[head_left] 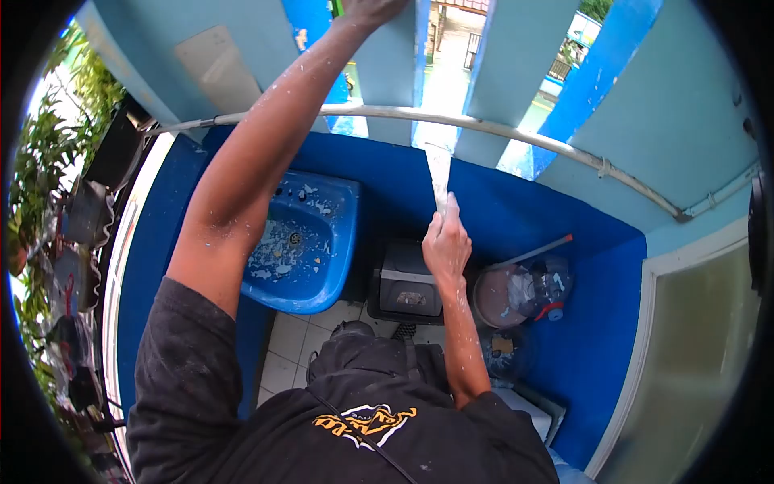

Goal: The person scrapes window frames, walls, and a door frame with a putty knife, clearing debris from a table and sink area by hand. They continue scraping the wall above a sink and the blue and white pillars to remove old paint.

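Observation:
My right hand [448, 246] is wrapped round a flat, whitish, paint-smeared scraper [439, 168]. Its wide end points up, at the lower end of a gap in the slatted wall. Flecks of paint speckle both my forearms. My left hand [373, 11] is raised high against the wall slats and partly cut off by the top edge of the view. Its fingers are hidden, so whether it grips anything cannot be seen.
A blue sink [343, 234] littered with paint flakes stands at left. A pale pipe [484, 125] crosses the wall. Below are a dark bin [405, 278], a round tub [493, 297] and a clear plastic bottle [553, 282]. A framed door [685, 339] is at right, plants [40, 185] at left.

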`<move>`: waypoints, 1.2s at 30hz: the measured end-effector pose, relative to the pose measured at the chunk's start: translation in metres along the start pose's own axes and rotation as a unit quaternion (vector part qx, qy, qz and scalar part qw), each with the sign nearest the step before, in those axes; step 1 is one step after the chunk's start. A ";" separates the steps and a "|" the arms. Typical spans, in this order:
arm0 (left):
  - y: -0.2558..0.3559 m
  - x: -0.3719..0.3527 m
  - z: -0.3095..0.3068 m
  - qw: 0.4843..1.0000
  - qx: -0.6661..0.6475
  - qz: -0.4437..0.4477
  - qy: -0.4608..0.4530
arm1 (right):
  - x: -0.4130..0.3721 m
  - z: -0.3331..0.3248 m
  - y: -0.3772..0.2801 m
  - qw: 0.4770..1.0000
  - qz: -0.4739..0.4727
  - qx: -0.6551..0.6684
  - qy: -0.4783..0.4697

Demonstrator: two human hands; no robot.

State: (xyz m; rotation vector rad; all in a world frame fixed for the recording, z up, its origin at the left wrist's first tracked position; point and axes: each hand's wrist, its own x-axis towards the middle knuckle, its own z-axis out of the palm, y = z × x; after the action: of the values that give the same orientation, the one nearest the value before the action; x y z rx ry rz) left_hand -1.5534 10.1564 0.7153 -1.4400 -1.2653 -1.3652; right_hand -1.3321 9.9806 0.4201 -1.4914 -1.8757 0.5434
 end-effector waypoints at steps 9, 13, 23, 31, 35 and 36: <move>-0.015 -0.017 -0.034 0.980 -0.163 -0.041 -0.106 | 0.078 -0.013 -0.062 0.946 -0.066 -0.301 -0.103; -0.017 -0.026 -0.013 0.993 -0.080 -0.058 -0.061 | 0.094 -0.014 -0.088 0.936 -0.015 -0.320 -0.147; -0.026 -0.033 0.000 0.997 -0.074 -0.014 -0.007 | 0.095 -0.007 -0.119 0.926 0.045 -0.351 -0.129; -0.021 -0.034 -0.009 0.991 -0.116 -0.049 -0.034 | 0.118 -0.002 -0.124 0.920 0.023 -0.360 -0.153; -0.024 -0.033 -0.009 0.990 -0.133 -0.038 -0.015 | 0.094 -0.006 -0.133 0.919 0.055 -0.370 -0.124; -0.025 -0.034 -0.010 0.989 -0.142 -0.036 -0.016 | 0.103 -0.004 -0.124 0.919 0.048 -0.371 -0.124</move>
State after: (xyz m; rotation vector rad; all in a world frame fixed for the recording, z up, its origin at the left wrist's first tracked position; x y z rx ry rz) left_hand -1.5777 10.1470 0.6803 -1.6269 -1.1882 -1.6272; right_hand -1.4264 10.0470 0.5322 -2.0730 -2.3676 0.0381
